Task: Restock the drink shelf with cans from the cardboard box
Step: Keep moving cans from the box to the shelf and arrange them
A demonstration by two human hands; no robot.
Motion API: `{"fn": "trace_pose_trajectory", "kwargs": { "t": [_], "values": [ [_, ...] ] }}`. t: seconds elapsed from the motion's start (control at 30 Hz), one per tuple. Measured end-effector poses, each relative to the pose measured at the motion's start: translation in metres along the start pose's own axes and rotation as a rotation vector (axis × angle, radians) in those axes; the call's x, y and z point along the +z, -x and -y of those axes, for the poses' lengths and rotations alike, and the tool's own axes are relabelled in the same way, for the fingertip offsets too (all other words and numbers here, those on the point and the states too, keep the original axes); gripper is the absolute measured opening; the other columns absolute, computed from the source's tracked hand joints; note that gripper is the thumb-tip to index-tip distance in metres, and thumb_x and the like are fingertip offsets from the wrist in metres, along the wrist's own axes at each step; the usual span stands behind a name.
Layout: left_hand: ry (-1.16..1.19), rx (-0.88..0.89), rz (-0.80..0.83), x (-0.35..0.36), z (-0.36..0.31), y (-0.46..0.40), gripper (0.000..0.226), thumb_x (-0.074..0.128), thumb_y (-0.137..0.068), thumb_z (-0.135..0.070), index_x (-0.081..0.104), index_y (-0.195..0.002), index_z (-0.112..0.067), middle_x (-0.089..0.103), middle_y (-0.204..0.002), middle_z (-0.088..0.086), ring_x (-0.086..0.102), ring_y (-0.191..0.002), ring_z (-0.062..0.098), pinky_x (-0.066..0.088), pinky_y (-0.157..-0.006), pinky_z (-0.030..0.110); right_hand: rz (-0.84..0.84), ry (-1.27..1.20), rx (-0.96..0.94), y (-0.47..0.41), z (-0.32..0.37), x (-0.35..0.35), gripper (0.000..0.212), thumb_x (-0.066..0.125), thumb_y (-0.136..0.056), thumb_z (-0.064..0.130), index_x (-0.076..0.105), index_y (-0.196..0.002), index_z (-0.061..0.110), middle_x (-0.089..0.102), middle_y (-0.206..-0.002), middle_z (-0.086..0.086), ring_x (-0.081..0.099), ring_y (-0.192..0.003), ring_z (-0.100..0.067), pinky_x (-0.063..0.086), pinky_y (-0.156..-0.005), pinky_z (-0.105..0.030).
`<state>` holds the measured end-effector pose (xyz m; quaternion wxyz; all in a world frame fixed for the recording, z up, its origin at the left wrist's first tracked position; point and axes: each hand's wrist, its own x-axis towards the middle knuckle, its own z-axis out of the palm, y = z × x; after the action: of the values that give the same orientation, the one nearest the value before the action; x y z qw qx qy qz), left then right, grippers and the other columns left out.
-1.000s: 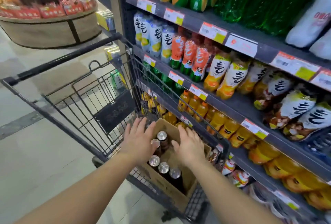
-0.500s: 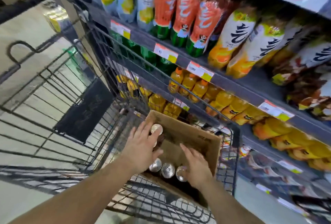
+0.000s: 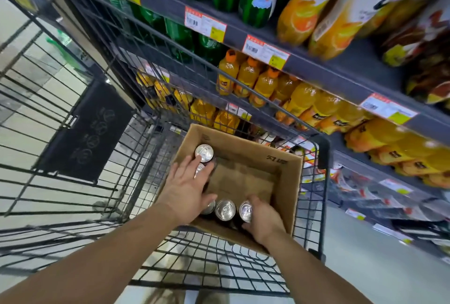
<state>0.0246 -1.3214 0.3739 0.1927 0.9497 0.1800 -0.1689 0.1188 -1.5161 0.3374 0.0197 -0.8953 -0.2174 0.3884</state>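
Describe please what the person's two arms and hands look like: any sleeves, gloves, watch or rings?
Both forearms are bare up to the edge of the picture, with no sleeves showing. The left hand and the right hand wear no gloves. No watch, bracelet or ring is visible on either wrist or on the fingers that show.

This is a shop, most likely a supermarket. Dark shelves (image 3: pixel 323 65) run along the right side, filled with rows of drinks: orange bottles (image 3: pixel 261 84), green bottles (image 3: pixel 180 36) and big juice bottles (image 3: pixel 302 6). Price tags (image 3: pixel 265 51) in red, white and yellow are fixed on the shelf edges. A wire cart (image 3: pixel 102 118) stands just beside the shelves, on a pale tiled floor (image 3: pixel 360 250). In the cart sits a box (image 3: pixel 289 182) with some cans (image 3: pixel 225 210).
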Motion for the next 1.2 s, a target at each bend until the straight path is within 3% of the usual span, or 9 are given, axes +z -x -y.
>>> {"fn": "trace_pose_trajectory", "kwargs": {
  "t": [0.13,0.3,0.47,0.57,0.67,0.77,0.87,1.0,1.2],
  "values": [
    [0.003,0.042,0.014,-0.009,-0.014,-0.006,0.083,0.047,-0.089,-0.061,0.003,-0.152,-0.033,-0.004,-0.162,0.006,-0.012,-0.148,0.023,-0.008,-0.119,0.042,-0.102,-0.029,-0.068,0.015,0.013,-0.033,0.057,0.075,-0.079,0.029,0.041,-0.124,0.024,0.064,-0.114,-0.003,0.062,-0.104,-0.025,0.052,-0.086,-0.037],
    [0.096,0.108,0.036,-0.017,-0.029,-0.019,0.107,0.069,-0.070,-0.064,0.004,-0.151,-0.039,-0.006,-0.162,0.003,-0.013,-0.147,0.023,-0.008,-0.119,0.040,-0.236,-0.105,-0.242,0.034,0.045,-0.090,0.074,0.080,-0.073,0.028,0.039,-0.135,0.029,0.060,-0.125,0.003,0.059,-0.112,-0.020,0.049,-0.092,-0.032],
    [0.411,0.126,-0.213,-0.034,-0.034,-0.026,0.084,0.083,-0.064,-0.045,0.046,-0.137,-0.031,0.025,-0.156,-0.002,0.006,-0.148,0.019,0.000,-0.120,0.037,-0.296,-0.191,-0.373,0.046,0.065,-0.120,0.077,0.081,-0.071,0.027,0.039,-0.136,0.033,0.059,-0.127,0.008,0.057,-0.114,-0.014,0.046,-0.091,-0.027],
    [0.450,0.097,-0.270,-0.039,-0.025,-0.027,0.076,0.083,-0.056,-0.048,0.057,-0.125,-0.030,0.037,-0.150,-0.002,0.016,-0.145,0.023,0.014,-0.118,0.051,-0.191,-0.246,-0.385,0.034,0.057,-0.119,0.103,0.084,-0.068,0.025,0.021,-0.149,0.033,0.040,-0.149,0.007,0.042,-0.134,-0.013,0.038,-0.109,-0.030],
    [0.502,0.004,-0.309,-0.036,-0.011,-0.026,0.077,0.087,-0.051,-0.050,0.058,-0.120,-0.033,0.040,-0.144,-0.007,0.024,-0.142,0.020,0.019,-0.117,0.045,-0.106,-0.167,-0.238,0.006,0.035,-0.093,0.114,0.085,-0.067,0.024,0.010,-0.152,0.033,0.023,-0.158,0.002,0.028,-0.143,-0.020,0.030,-0.116,-0.044],
    [0.532,-0.050,-0.348,-0.031,0.001,-0.024,0.076,0.091,-0.052,-0.040,0.059,-0.120,-0.031,0.041,-0.142,-0.007,0.028,-0.138,0.017,0.019,-0.115,0.032,0.048,0.025,-0.156,-0.018,0.018,-0.046,0.105,0.081,-0.072,0.028,0.013,-0.152,0.030,0.018,-0.159,-0.005,0.022,-0.144,-0.031,0.023,-0.118,-0.043],
    [0.545,-0.070,-0.354,-0.026,0.011,-0.020,0.077,0.092,-0.052,-0.040,0.058,-0.121,-0.031,0.040,-0.142,-0.006,0.029,-0.137,0.017,0.022,-0.116,0.037,0.179,0.101,-0.199,-0.032,0.012,-0.003,0.100,0.079,-0.074,0.028,0.017,-0.152,0.032,0.016,-0.158,-0.008,0.017,-0.144,-0.032,0.017,-0.116,-0.035],
    [0.528,-0.086,-0.325,-0.023,0.018,-0.015,0.076,0.091,-0.054,-0.038,0.058,-0.122,-0.030,0.037,-0.144,-0.007,0.026,-0.138,0.015,0.020,-0.115,0.032,0.206,0.091,-0.228,-0.047,0.012,0.019,0.085,0.078,-0.077,0.026,0.031,-0.147,0.036,0.021,-0.158,-0.008,0.018,-0.145,-0.031,0.014,-0.118,-0.038],
    [0.536,-0.078,-0.300,-0.028,0.018,-0.008,0.076,0.091,-0.055,-0.039,0.058,-0.124,-0.029,0.037,-0.144,-0.006,0.026,-0.138,0.017,0.021,-0.116,0.036,0.127,0.046,-0.246,-0.036,0.010,0.001,0.077,0.081,-0.072,0.032,0.042,-0.138,0.032,0.036,-0.148,-0.005,0.031,-0.137,-0.029,0.024,-0.114,-0.035]
  ]
}}
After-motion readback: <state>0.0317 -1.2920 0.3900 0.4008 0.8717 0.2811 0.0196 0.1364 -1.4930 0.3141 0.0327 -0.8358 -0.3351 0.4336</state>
